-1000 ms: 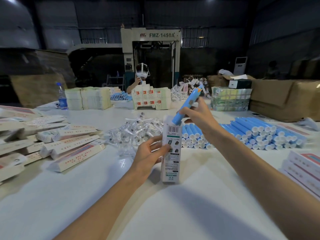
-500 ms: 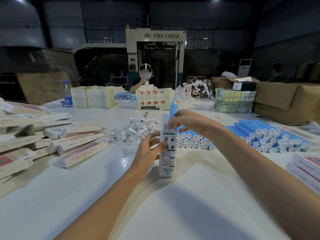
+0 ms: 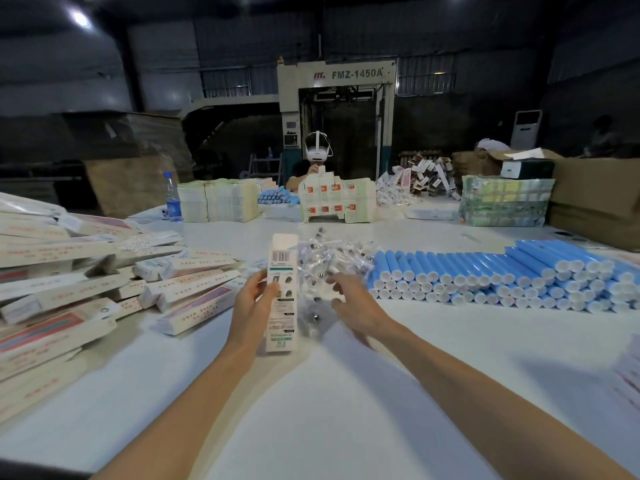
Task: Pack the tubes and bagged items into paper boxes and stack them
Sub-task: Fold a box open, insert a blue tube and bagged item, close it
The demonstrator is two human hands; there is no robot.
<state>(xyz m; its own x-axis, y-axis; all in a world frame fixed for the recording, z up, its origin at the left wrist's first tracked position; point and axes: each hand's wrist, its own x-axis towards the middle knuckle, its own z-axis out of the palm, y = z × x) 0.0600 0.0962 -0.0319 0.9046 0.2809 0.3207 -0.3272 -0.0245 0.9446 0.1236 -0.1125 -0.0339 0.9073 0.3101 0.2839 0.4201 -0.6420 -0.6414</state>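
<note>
On the white table (image 3: 346, 410) the left hand (image 3: 254, 303) grips an upright paper box (image 3: 282, 296) by its side, the top flap open. Just right of it, the right hand (image 3: 351, 301) reaches with loosely bent fingers into the near edge of the bagged items (image 3: 327, 261); blur hides whether it pinches one. Blue tubes (image 3: 502, 275) lie stacked to the right, and packed boxes (image 3: 104, 285) are heaped to the left. Beyond them sit flat cartons (image 3: 218, 200), a water bottle (image 3: 172, 197) and another person (image 3: 317, 161).

Right hand (image 3: 353, 303) is all motion-blurred over the bagged items (image 3: 332, 254), can't tell if it's pinching one. Paper box (image 3: 284, 306) print's unreadable.
</note>
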